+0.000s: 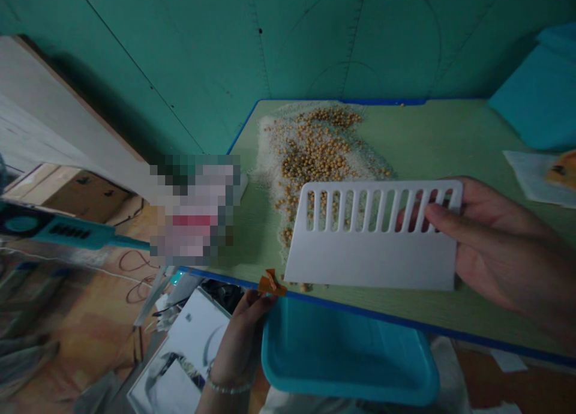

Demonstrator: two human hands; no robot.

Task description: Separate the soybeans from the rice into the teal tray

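My right hand (pixel 499 246) is closed around the right end of a white plastic scraper (pixel 373 258) with a row of slots, thumb over the slots. The scraper is tilted over the table, partly covering a heap of soybeans (pixel 315 156) mixed with white grains (pixel 270 144). My left hand (pixel 246 318), with a beaded bracelet at the wrist, grips the left corner of a blue plastic basin (pixel 351 354) below the table's front edge; its fingertips are partly hidden. A scrap of brown tape (pixel 271 283) sits on the edge above it. A few beans lie beside the tape.
The pale green table (pixel 432 132) has blue edging and meets a green wall (pixel 202 54). A blurred-out item (pixel 198 216) stands at its left. On the right are a blue box (pixel 535 96) and a white packet (pixel 526 174). A cardboard box (pixel 63 189) stands on the floor.
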